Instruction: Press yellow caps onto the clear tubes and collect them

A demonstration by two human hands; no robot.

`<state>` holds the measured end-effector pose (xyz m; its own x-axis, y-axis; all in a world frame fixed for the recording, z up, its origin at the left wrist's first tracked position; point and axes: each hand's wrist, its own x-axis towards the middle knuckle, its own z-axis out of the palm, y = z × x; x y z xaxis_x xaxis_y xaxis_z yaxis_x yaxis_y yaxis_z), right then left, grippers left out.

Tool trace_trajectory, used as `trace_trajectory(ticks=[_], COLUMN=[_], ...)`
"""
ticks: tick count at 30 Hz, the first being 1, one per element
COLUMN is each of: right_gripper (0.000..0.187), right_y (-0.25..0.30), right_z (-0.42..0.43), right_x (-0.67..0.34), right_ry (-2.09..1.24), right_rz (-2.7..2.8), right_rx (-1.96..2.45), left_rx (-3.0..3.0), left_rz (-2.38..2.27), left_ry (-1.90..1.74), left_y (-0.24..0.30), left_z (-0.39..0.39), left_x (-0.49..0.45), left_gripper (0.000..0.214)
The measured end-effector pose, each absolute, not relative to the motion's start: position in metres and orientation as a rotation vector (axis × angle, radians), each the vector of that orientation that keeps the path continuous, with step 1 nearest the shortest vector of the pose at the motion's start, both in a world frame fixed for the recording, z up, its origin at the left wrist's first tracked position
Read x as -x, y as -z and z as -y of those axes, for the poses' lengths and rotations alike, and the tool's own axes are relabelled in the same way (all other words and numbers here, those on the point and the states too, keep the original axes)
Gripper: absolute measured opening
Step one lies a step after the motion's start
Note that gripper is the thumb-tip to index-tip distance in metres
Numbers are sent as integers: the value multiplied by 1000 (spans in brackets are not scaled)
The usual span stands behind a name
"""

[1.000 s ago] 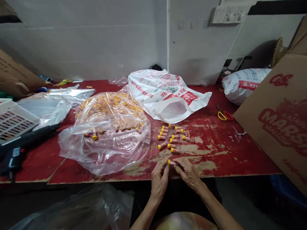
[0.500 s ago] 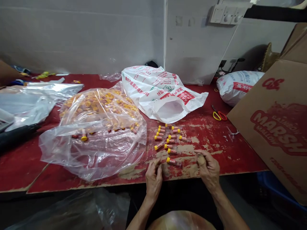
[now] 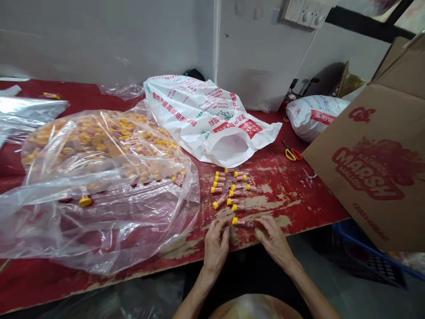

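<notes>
A clear tube with a yellow cap and red print [image 3: 242, 222] lies on the worn red board [image 3: 282, 190], between my two hands. My left hand [image 3: 215, 248] is just left of its cap, fingers apart, with a small gap. The fingertips of my right hand [image 3: 274, 241] are at the tube's far end and seem to touch it. Above my hands, several similar tubes [image 3: 230, 189] lie side by side. A large clear plastic bag [image 3: 99, 150] holds many more yellow-capped pieces to the left.
A white printed sack [image 3: 206, 119] lies behind the tubes. Red-handled scissors [image 3: 292, 153] and a second white sack [image 3: 314, 116] are to the right. A brown cardboard box [image 3: 368, 168] overhangs the board's right side, above a blue crate [image 3: 361, 252]. A wall stands behind.
My right hand has moved left, back to the tube, and my hands are closer together. The view has swung, shifting the whole scene left and bringing the clear bag nearer.
</notes>
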<state>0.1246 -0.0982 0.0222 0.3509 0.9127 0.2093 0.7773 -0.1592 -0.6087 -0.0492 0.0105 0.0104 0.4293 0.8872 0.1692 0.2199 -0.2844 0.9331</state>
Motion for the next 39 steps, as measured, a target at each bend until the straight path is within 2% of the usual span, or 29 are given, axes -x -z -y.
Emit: trace_trajectory(ticks=[3,6,8,12,15,23,26,33,36,39], right_gripper=[39,29,21,22,25,21,26,27,21,32], right_y=[-10,-10,-12,-17,-20,-26,-27,-33,-29,-25], right_z=[81,65,62,68,76,93,97,102,102,98], right_x=[-113,-111,-115,-128,-132,-129,-133,-131,-128,-126], right_ry=[-105,-50,-183,-512,-576,-784,-896,-914,-880,-850], right_rz=[1636,1758,1768,1725,1728,1507,1393,1257,1203,1273], right_rx=[2029,2010,1908,1689,1600,1547,1534,1547,1584,1623], left_rx=[-1825,-1797,-1697,-1382,-1231,-1279,-1353,-1118,-1001,-977], left_rz=[-877,-826,-798,-814,-851,-796,-789,-813,-837,-844], left_ry=[-850,-811,-809,-789,-731,-688,-713,-722,-725,-787], left_y=[-10,-9,-10,-14,-21,-40,-40,-36,-31,-30], left_z=[-16,-19,-18,-9,-2,12,15,16,18,20], left_x=[44,38,36,35,36,36,33,28,30,33], left_gripper=[33,31,29,27,30,18,14,22,20,16])
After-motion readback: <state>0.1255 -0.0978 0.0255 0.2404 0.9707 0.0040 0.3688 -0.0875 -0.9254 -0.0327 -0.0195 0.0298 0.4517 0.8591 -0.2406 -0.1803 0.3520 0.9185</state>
